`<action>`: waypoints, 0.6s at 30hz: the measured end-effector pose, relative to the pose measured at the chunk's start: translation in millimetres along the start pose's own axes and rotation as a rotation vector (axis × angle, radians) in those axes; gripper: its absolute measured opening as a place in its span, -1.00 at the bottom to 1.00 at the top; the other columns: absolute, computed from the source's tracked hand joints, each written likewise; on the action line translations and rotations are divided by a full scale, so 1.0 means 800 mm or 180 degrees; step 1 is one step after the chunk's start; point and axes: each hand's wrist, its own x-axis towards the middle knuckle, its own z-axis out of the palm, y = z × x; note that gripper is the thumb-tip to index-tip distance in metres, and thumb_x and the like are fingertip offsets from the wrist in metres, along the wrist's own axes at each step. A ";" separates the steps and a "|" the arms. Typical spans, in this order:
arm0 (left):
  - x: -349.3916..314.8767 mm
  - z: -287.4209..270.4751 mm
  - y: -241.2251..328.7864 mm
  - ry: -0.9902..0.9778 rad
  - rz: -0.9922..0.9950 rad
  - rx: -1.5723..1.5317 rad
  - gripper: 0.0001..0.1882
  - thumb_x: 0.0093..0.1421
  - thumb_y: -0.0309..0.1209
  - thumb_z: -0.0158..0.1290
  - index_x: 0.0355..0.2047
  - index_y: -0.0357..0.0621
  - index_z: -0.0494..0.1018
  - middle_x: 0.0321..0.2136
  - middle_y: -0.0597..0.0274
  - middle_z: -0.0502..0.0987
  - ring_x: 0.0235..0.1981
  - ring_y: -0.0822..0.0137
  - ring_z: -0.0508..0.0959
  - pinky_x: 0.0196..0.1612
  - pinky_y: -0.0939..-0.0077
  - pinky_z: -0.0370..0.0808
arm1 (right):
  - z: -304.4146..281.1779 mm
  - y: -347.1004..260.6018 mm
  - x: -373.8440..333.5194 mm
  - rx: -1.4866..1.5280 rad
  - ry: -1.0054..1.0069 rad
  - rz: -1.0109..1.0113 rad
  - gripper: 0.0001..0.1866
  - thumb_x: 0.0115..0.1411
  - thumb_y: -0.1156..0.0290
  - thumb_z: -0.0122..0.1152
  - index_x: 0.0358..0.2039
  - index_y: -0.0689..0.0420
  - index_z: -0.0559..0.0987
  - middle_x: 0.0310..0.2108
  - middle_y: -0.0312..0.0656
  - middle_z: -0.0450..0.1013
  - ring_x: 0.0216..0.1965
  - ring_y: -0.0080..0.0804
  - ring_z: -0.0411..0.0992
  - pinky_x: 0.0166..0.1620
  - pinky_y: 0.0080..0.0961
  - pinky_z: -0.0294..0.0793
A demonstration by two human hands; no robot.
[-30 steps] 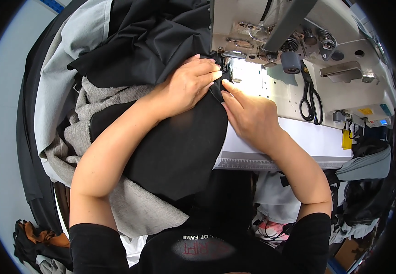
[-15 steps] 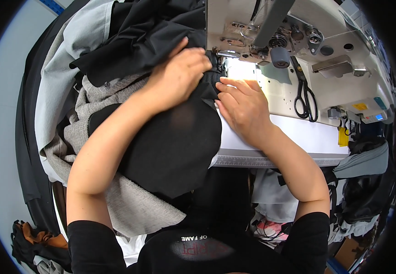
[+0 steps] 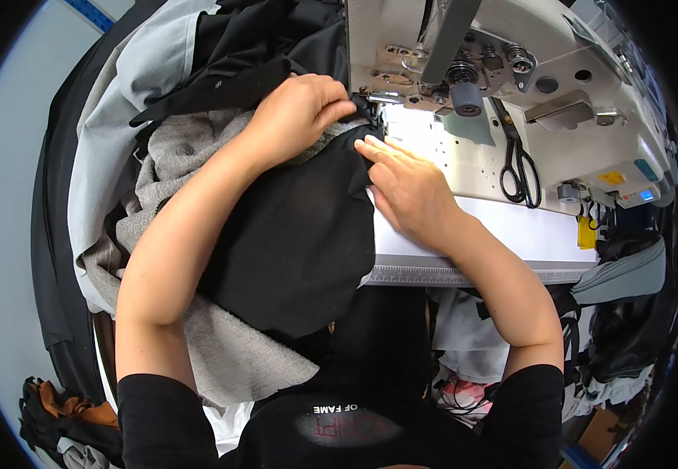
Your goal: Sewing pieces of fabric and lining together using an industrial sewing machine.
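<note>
A black fabric piece spreads from the sewing machine's presser foot down toward my lap. My left hand lies left of the foot, its fingers bent and pinched on the black cloth; the fingertips are partly hidden. To the right, my right hand rests its stretched fingers on the fabric's edge just in front of the foot. Grey fleece fabric lies beneath the black piece, showing beside my left wrist and in a strip between the hands. The needle is hard to make out.
Black scissors lie on the machine bed, right of the needle area. A ruler strip runs along the table's front edge. Light grey cloth and more black cloth are heaped at left. A bag is at the right.
The black fabric by the foot has shifted, and a grey strip now shows between my hands. My left hand has moved slightly left; my right fingers have straightened over the edge.
</note>
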 end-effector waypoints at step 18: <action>-0.074 0.038 0.053 0.0455 0.0850 0.1076 -0.83 0.16 -0.42 0.08 -0.49 -0.18 0.34 -0.61 0.11 0.49 -0.52 0.09 0.57 -0.45 0.21 0.49 | 0.006 -0.015 -0.007 -0.0103 -0.0060 0.0355 -0.67 0.12 0.38 0.21 -0.09 0.18 0.51 0.06 0.14 0.41 0.17 0.04 0.34 0.26 -0.07 0.20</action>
